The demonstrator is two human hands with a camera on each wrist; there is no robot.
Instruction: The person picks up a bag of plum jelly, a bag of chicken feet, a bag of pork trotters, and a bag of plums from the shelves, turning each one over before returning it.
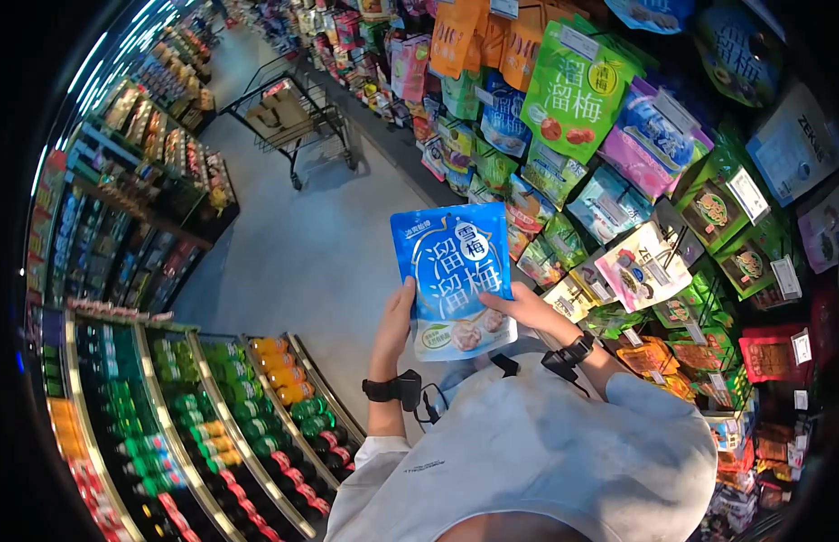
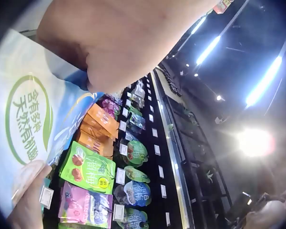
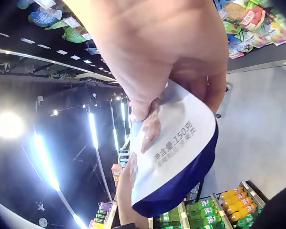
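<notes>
A blue and white pouch of dried plums (image 1: 456,280) is held upright in front of the chest, its printed front towards the head camera. My left hand (image 1: 397,316) grips its left edge, with the thumb along the front side and the other fingers hidden behind. On the opposite side my right hand (image 1: 526,310) pinches the right edge, thumb over the front. The left wrist view shows the pouch's lower front (image 2: 24,109) close up beside my left hand (image 2: 119,38). Weight print shows on the pouch (image 3: 176,148) under my right hand (image 3: 167,47) in the right wrist view.
Hanging snack bags, including a green plum pouch (image 1: 573,90) and a purple one (image 1: 654,140), fill the rack at right. Sloped shelves of drink bottles (image 1: 248,406) stand at lower left. A shopping cart (image 1: 288,113) holding a box stands farther along the aisle floor (image 1: 302,235).
</notes>
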